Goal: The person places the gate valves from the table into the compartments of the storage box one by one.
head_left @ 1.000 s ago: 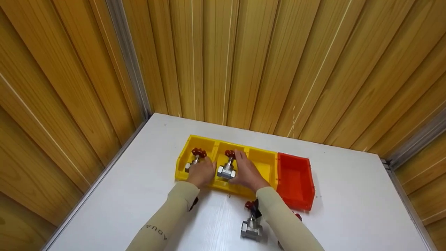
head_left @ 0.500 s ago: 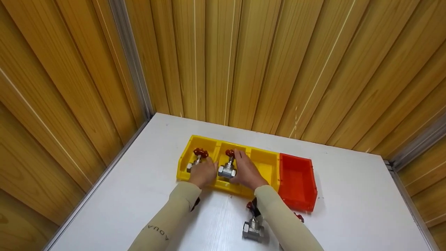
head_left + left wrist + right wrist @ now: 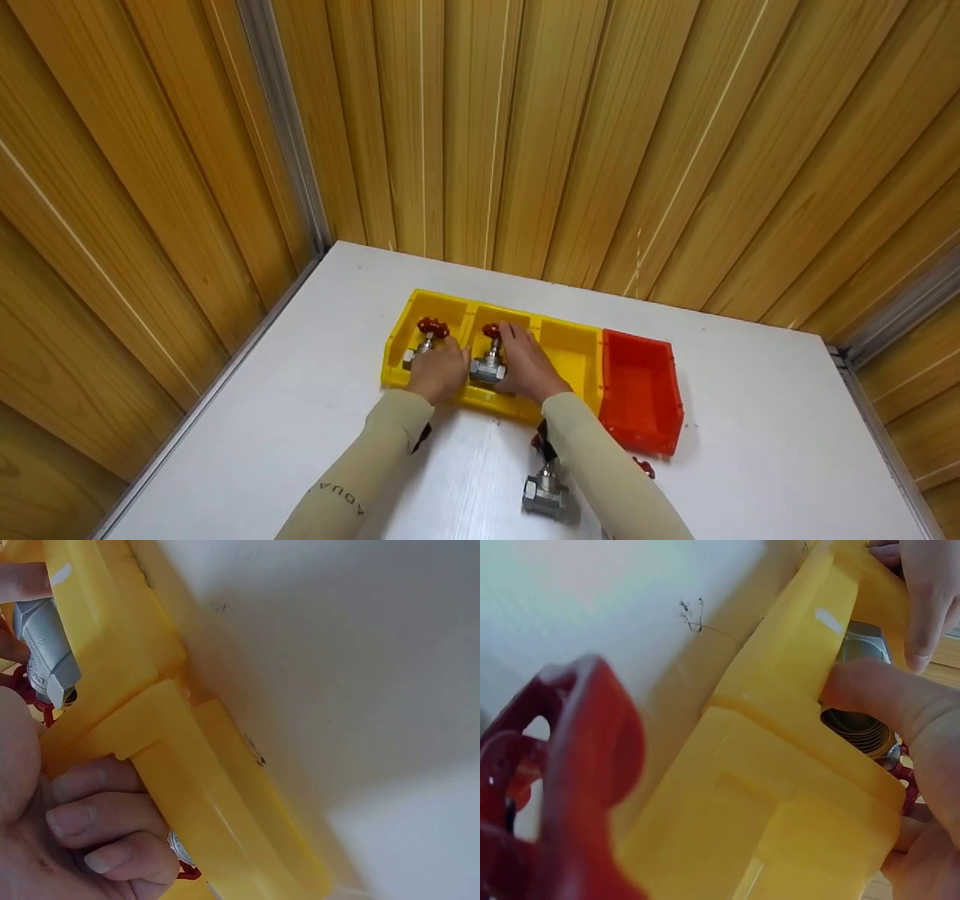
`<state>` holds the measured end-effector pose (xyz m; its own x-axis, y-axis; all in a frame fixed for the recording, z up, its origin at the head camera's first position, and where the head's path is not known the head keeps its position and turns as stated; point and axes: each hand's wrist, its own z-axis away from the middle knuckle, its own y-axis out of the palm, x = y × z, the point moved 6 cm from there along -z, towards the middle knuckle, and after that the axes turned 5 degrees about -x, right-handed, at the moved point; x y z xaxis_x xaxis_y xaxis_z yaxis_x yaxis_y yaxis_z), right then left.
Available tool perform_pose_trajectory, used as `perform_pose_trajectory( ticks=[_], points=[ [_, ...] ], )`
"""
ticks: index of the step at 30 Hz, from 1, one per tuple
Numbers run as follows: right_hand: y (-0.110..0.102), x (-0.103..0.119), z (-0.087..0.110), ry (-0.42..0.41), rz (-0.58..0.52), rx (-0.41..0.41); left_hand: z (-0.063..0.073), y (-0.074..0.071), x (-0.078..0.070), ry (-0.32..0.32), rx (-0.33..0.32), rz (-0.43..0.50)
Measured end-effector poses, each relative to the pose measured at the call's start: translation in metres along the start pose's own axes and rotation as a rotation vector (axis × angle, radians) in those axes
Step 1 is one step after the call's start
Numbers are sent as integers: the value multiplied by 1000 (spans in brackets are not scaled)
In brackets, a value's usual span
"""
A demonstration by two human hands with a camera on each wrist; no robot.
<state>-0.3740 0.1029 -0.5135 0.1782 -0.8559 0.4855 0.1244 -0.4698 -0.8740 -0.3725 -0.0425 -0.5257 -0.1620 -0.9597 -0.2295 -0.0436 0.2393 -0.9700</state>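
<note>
White table (image 3: 780,420) carries yellow bins (image 3: 568,337). The right hand (image 3: 527,365), part-closed round a valve (image 3: 488,370) in the middle one, has edged left, seemingly adjusting it; the left hand (image 3: 439,371), curled, grips the divider (image 3: 471,321).

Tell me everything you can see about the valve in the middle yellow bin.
The valve looks like silvery metal: a T-shaped body with hexagonal ends, one showing threads inside, and a slim stem to a red handwheel. It is in the middle yellow bin, handwheel toward the back. The right hand holds it, thumb against the body.
</note>
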Motion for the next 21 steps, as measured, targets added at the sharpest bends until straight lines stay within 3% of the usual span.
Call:
perform_pose_trajectory(
  ticks=[15, 21],
  points=[
    [6, 1, -4, -37, 83, -8, 0, -2, -1, 9, -21, 5],
    [8, 3, -7, -57, 114, -12, -1, 2, 1, -8, 15, 21]
  ],
)
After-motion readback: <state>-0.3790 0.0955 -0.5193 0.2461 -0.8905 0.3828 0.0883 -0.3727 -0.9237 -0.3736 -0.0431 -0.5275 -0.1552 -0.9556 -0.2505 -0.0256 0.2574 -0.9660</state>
